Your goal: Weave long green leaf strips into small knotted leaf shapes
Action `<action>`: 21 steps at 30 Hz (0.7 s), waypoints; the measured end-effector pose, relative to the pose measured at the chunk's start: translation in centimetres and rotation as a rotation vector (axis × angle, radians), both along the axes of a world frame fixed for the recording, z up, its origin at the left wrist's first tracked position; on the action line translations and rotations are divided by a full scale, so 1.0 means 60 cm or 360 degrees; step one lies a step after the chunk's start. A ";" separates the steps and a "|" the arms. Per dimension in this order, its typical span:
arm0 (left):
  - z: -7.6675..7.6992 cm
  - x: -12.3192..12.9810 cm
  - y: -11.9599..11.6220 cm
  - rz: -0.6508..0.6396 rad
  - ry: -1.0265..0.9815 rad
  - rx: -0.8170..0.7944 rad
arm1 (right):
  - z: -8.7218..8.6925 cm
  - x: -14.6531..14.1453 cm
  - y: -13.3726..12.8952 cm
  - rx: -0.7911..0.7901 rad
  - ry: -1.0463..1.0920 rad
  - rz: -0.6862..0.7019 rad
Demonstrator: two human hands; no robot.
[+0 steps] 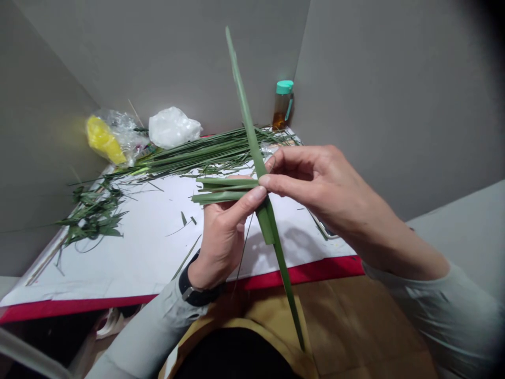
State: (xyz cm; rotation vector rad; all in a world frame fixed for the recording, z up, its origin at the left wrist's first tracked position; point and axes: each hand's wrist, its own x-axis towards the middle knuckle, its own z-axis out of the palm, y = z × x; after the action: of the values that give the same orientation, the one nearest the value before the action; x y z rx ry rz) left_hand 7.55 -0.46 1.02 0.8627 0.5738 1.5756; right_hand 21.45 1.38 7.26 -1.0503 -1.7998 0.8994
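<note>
Several folded green leaf strips [223, 197] point left from between the thumb and fingers of my left hand [226, 231]. A long green leaf [245, 108] crosses them, its tip rising toward the wall and a narrow end hanging below the table edge. My right hand [311, 176] pinches this long leaf at the crossing, its thumb close to my left thumb. A short, wide leaf end [265, 223] hangs just under the crossing. My left fingertips are mostly hidden behind the strips.
A pile of long leaves [197, 152] lies across the back of the white table [150, 263]. Woven leaf pieces [94, 216] lie at left. Behind are a yellow item in plastic [104, 139], a white bag [173, 127] and a bottle [281, 105]. Grey walls enclose the table.
</note>
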 end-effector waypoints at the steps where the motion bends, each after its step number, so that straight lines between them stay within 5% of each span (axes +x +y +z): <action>1: 0.003 -0.003 -0.001 -0.0020 -0.0009 -0.0043 | 0.001 -0.001 0.001 -0.0017 -0.0018 0.0018; 14: 0.023 -0.017 -0.023 -0.0110 -0.0317 -0.0444 | -0.013 0.002 0.015 -0.0340 0.0299 0.0622; 21: 0.020 -0.027 -0.028 -0.0146 -0.0256 -0.0524 | -0.006 0.001 0.042 -0.0148 0.0339 0.0257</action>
State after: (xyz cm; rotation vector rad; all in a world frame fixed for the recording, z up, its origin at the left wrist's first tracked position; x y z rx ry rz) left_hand 5.93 -2.11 2.24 0.5028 0.6458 1.4024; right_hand 21.48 3.91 6.89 -0.8394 -1.6937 1.1579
